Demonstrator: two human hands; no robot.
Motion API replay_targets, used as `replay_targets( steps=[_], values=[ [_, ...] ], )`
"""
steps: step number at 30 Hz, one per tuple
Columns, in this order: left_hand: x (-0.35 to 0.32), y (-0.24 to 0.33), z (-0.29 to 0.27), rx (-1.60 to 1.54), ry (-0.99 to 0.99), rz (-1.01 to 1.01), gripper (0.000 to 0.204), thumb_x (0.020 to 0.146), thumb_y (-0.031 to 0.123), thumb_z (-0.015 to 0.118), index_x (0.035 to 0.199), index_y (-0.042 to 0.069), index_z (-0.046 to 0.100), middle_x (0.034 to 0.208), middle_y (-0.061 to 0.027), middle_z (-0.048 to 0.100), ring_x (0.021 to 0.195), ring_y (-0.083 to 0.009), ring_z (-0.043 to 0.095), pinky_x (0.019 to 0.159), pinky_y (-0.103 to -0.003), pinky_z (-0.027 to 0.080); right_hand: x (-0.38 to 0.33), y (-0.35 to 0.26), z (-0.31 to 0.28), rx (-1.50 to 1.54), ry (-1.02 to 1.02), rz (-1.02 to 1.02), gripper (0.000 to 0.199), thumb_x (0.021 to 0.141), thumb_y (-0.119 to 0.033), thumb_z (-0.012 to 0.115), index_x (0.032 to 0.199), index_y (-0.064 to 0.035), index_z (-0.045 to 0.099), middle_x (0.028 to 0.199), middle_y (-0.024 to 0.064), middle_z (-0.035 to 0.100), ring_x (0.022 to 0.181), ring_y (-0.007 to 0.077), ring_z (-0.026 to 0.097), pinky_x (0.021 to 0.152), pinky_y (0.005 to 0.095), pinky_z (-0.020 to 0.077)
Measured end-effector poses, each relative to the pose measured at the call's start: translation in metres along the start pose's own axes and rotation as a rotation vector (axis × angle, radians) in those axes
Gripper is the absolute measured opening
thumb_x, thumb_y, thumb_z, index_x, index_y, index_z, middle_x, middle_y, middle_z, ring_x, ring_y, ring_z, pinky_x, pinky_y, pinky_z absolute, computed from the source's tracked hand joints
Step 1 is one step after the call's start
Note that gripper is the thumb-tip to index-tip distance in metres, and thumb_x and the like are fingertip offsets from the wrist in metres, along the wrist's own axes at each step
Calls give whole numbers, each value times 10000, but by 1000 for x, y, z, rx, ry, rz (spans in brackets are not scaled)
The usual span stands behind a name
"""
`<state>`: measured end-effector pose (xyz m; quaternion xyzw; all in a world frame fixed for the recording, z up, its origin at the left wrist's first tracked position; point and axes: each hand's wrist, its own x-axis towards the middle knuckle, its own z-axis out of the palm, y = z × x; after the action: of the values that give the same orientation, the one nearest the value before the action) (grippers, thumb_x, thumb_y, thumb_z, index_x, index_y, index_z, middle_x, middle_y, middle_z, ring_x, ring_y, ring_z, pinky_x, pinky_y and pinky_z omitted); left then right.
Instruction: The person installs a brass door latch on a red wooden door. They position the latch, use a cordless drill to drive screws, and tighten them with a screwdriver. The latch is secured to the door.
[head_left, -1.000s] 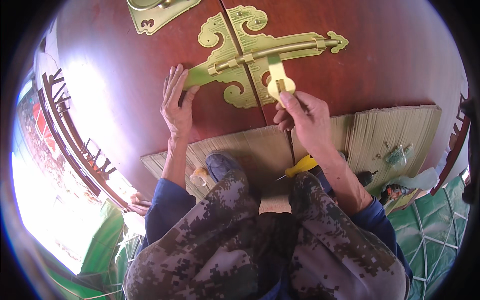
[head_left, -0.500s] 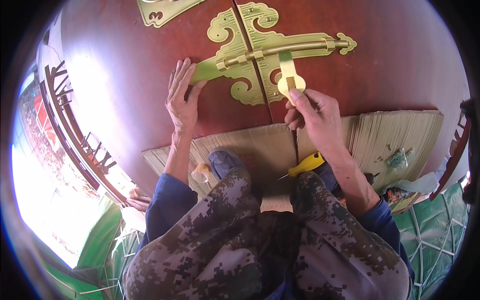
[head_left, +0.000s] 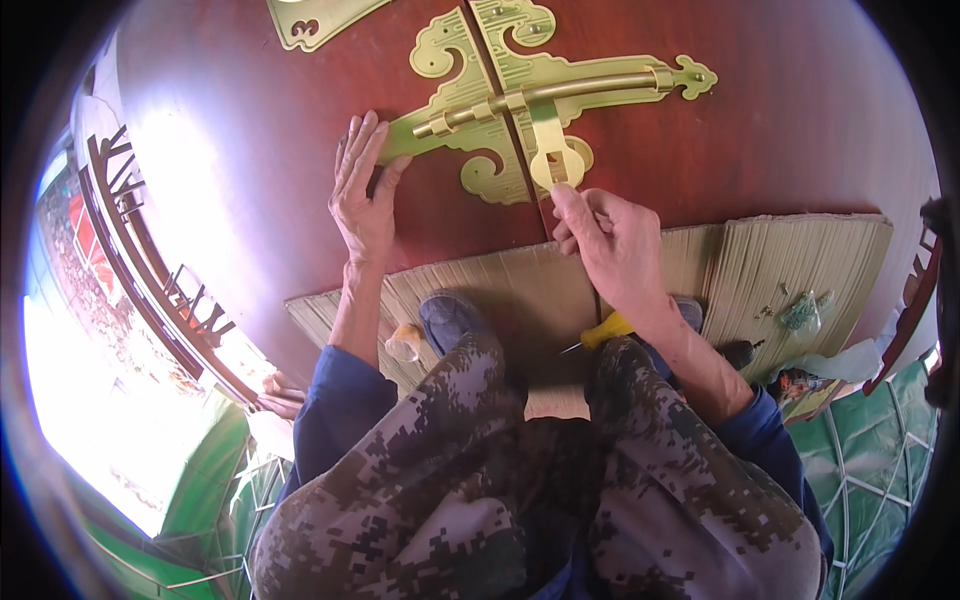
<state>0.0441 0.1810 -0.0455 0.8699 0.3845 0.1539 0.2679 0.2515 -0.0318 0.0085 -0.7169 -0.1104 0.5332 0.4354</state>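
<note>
Pressing the left hand (head_left: 362, 210) flat, thumb apart, nothing gripped, should steady the plate (head_left: 470, 90) under it. Right hand (head_left: 615, 245) pinches the flap (head_left: 546, 128) by its tip; bolt (head_left: 605, 89) just beyond. Move it straight, no twisting.

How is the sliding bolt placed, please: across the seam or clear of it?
Across: the bolt spans the dark seam, visible on both sides.

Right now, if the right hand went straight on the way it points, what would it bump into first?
Probably the brass flap: the right hand seems to be touching its lower end. Further along that line lies the brass door plate, though how far behind is hard to tell.
</note>
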Motion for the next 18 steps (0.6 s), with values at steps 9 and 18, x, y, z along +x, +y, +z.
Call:
replay_targets(
  steps=[9,18],
  values=[
    [1,2,-1,-1,3,-3,452,878,55,803,1321,86,724,1428,-109,667,1409,-316,558,1204,-460,423,-31,13,29,-798,9,-799,427,891,-167,741,1269,18,666,1383,134,612,1147,260,592,867,382,525],
    [1,2,2,-26,18,2,447,877,57,806,1317,86,729,1424,-107,671,1404,-311,566,1201,-457,425,-30,39,32,-892,-21,-747,490,891,-149,739,1339,24,641,1548,127,539,1243,277,552,939,423,481]
  ],
)
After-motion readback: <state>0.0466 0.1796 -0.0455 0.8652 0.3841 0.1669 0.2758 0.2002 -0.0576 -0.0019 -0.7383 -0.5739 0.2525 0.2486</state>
